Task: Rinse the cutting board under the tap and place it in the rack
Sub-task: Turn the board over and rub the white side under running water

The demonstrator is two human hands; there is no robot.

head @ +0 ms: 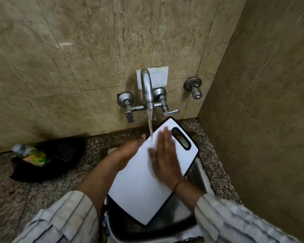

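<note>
A white cutting board (137,186) with a dark rim and a slot handle at its far end is held tilted over the steel sink (198,174). Water runs from the wall tap (146,88) onto the board's upper part. My left hand (128,151) grips the board's left edge, fingers hidden behind it. My right hand (165,158) lies flat on the board's face, fingers spread and blurred, just right of the stream. No rack is in view.
A black tray (63,155) holding a plastic bottle (32,155) sits on the granite counter at left. A second valve (194,87) juts from the tiled wall at right. A side wall closes in on the right.
</note>
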